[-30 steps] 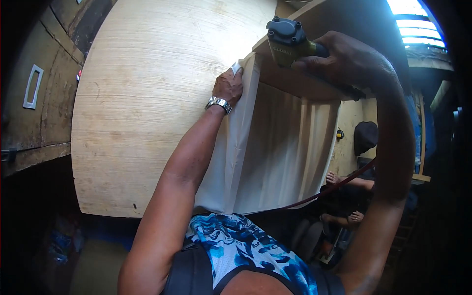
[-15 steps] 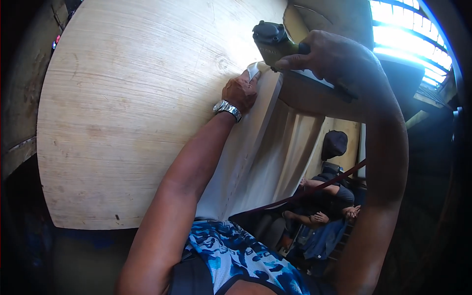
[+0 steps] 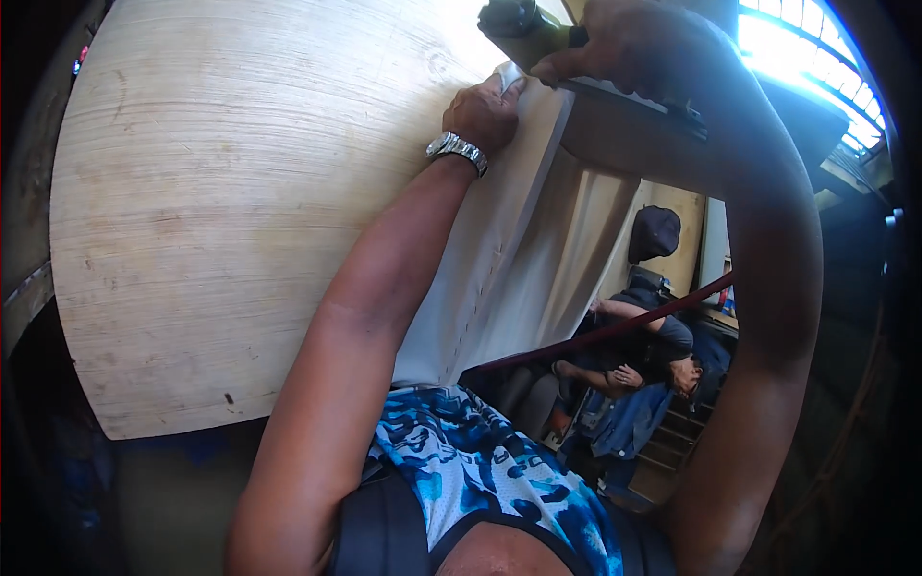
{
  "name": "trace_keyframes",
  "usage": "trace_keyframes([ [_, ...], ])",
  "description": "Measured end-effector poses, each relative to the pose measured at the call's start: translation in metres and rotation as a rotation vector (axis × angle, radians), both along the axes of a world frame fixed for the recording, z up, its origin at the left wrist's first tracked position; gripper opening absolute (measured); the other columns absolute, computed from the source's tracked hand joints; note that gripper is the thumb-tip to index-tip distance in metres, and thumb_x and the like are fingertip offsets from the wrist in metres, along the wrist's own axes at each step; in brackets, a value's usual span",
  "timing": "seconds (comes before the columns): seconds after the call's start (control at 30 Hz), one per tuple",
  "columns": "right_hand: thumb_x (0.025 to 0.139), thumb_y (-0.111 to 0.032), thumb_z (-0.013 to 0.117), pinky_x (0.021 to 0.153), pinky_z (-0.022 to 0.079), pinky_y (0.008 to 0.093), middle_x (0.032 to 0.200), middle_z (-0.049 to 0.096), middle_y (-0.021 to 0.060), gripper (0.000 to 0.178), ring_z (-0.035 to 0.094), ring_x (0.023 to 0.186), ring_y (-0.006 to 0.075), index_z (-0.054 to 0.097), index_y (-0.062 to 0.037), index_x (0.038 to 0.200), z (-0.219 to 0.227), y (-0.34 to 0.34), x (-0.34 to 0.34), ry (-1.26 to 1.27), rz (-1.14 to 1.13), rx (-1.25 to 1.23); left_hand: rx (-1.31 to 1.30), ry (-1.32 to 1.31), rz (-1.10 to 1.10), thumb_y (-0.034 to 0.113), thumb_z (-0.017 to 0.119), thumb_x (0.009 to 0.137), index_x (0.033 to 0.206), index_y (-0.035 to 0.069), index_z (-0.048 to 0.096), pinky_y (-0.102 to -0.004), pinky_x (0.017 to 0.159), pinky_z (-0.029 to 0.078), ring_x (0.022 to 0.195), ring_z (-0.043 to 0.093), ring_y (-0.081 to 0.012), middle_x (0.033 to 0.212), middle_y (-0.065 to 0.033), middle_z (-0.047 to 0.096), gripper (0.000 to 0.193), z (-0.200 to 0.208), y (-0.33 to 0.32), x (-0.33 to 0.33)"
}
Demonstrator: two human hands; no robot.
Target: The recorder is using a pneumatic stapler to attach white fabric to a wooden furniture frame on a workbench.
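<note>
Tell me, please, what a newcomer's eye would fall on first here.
Probably the large pale wooden panel across the left. Next, near the top, come the right hand gripping a dark-topped hand tool and, below it, the left hand, with a silvery watch on its wrist, pinching white material. A slatted opening glares at upper right.

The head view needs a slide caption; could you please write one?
Left hand holds white cloth beside a wooden board; right hand grips a staple gun.
</note>
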State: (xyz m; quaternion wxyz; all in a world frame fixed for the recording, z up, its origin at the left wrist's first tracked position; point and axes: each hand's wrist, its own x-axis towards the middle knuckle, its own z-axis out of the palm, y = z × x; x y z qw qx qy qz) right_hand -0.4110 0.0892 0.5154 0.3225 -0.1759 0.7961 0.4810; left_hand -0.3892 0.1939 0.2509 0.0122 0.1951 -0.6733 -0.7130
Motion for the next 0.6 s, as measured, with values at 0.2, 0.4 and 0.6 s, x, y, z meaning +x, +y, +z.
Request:
trace_keyframes([
  [0.2,0.080,-0.073,0.060,0.074,0.052,0.0400,0.088,0.073,0.0130,0.072,0.070,0.084,0.0259,0.075,-0.0061,0.100,0.001,0.003,0.001,0.050,-0.066,0.040,-0.039,0.032,0.053,0.041,0.051,0.094,0.099,0.003,0.069,-0.0502,0.085,0.052,0.095,0.066,-0.0442,0.096,-0.0275,0.068,0.042,0.005,0.001,0.000],
  [0.4,0.080,-0.073,0.059,0.073,0.052,0.0391,0.090,0.073,0.0130,0.072,0.070,0.082,0.0252,0.075,-0.0058,0.101,-0.004,0.005,0.014,-0.012,-0.068,0.045,-0.055,-0.039,0.005,0.032,0.059,0.082,0.084,-0.005,0.069,-0.0467,0.084,0.054,0.090,0.068,-0.0430,0.095,-0.0317,0.067,0.038,-0.002,-0.003,-0.002],
  [0.6,0.083,-0.068,0.064,0.054,0.048,0.0267,0.063,0.063,0.0080,0.067,0.062,0.054,0.0162,0.073,-0.0015,0.089,-0.017,0.039,0.021,-0.005,-0.024,-0.134,-0.176,-0.071,-0.030,0.044,0.063,0.088,0.101,0.001,0.071,-0.0400,0.083,0.055,0.090,0.070,-0.0357,0.097,-0.0234,0.071,0.046,-0.006,0.007,0.007],
])
